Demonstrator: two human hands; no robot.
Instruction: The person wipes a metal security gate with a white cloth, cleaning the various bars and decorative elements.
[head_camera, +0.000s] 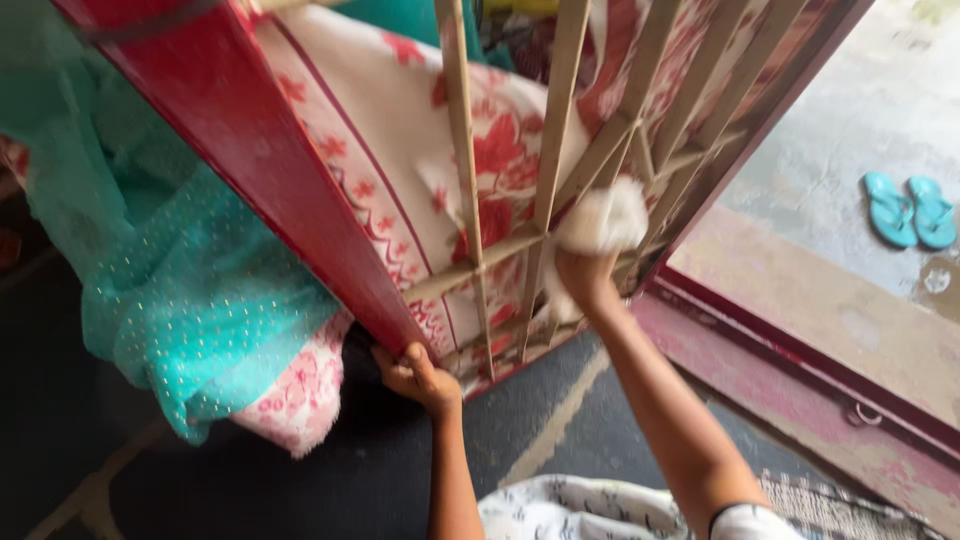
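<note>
My left hand (418, 378) grips the bottom corner of the red frame (250, 140), fingers curled under its lower edge, so the frame rises up and away from that hand. My right hand (585, 275) is up higher and further out, closed around a wad of white cloth (605, 218) that I press against the pale wooden slats (548, 150) of the frame's lattice. The cloth sits right at my fingertips, above the wrist, touching the slats where several of them cross. Behind the slats, beyond both hands, lies a red and white flowered blanket (400, 120). To the left of my left hand a teal spotted fabric (190, 290) hangs down, with a pink patterned cloth (300, 390) just beside that hand. Well off to the right of my right hand, past a red threshold (800, 330), a pair of blue sandals (910, 210) lies on wet ground. The dark floor (300, 490) is below both arms.
</note>
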